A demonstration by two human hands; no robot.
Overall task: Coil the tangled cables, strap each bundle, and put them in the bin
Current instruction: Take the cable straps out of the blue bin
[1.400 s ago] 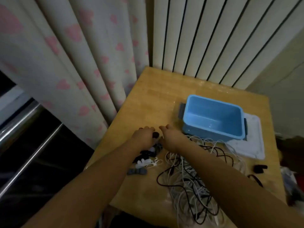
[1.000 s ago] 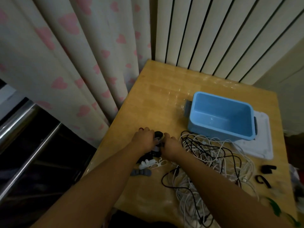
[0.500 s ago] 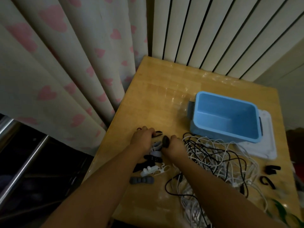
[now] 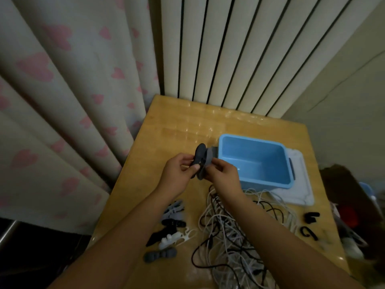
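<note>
We note left hand (image 4: 177, 176) and right hand (image 4: 224, 176) both pinching dark straps (image 4: 201, 160) above the surface (image 4: 177, 126), beside the blue bin (image 4: 255, 161).

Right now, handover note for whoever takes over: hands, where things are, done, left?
Left hand and right hand: raised above the table, both pinching a dark cable strap, apparently pulling it apart.
Cables: one black-and-white tangle on the table, near side of the bin.
Blue bin: holds no cables; white lid lies under its right end.
Spare straps: pile left of the tangle; two black ones to its right.
Done: nothing coiled or strapped.
Left: coil, strap, bin every cable.
</note>
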